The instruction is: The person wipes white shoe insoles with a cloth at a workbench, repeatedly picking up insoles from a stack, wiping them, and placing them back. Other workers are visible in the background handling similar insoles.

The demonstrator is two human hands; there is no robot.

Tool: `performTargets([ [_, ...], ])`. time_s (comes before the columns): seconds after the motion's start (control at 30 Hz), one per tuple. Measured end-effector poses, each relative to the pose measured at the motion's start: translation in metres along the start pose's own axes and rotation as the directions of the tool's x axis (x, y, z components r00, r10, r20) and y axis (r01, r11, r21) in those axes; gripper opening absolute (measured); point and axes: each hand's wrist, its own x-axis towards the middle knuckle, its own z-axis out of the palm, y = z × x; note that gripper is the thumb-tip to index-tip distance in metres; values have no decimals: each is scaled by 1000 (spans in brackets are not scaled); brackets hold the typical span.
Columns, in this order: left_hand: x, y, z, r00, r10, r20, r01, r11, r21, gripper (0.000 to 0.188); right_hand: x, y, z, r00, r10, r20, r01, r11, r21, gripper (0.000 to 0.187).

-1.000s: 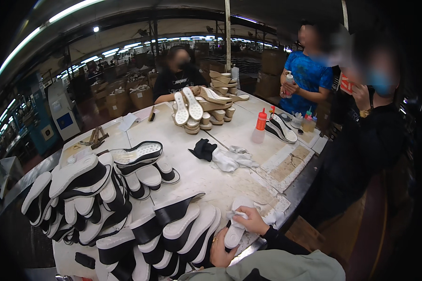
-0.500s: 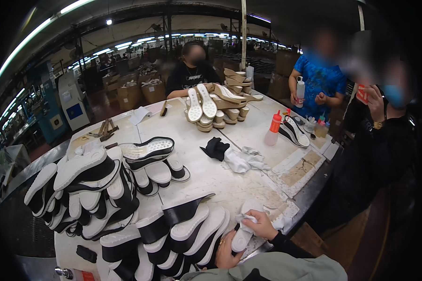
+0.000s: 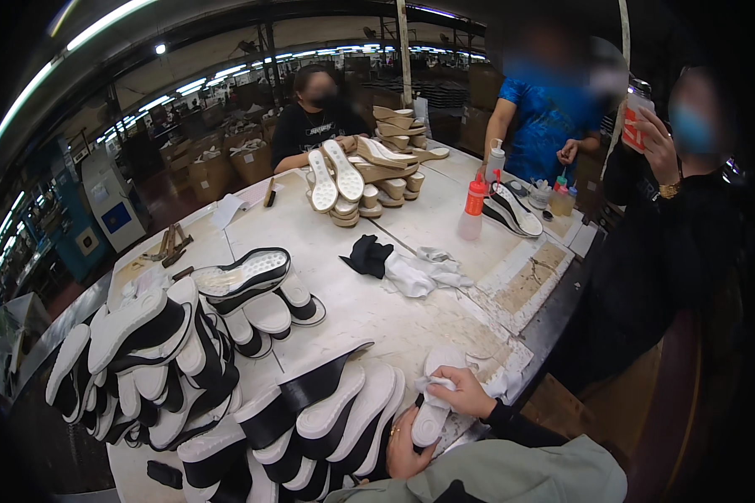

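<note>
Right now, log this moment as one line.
left hand: grips white-faced sole; right hand: holds white cloth against it; left of hands: black-and-white wedge soles

The camera sits on the head, facing forward and tilted down across the table [image 3: 361, 325]. The left hand [image 3: 404, 448] and right hand [image 3: 471, 396] lie close below it, low and right of centre; the table's far side is well off, and the view runs on beyond. It is a wide fisheye (the table's edges bow).
</note>
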Motion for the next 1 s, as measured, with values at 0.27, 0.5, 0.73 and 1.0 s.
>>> performTargets([
  [0.27,0,-2,0,1000,-2,4,2,1000,-3,74,0,0,-1,1000,3,6,-3,1000,21,24],
  [0.5,1,-2,0,1000,-2,3,3,1000,-4,73,2,10,1,1000,-14,-4,14,999,30,23],
  [0.73,0,-3,0,1000,7,3,-7,1000,7,74,0,-1,0,1000,2,-10,-2,1000,19,23],
  [1.0,1,-4,-1,1000,0,9,0,1000,-11,74,0,2,2,999,-12,-30,13,1000,17,24],
])
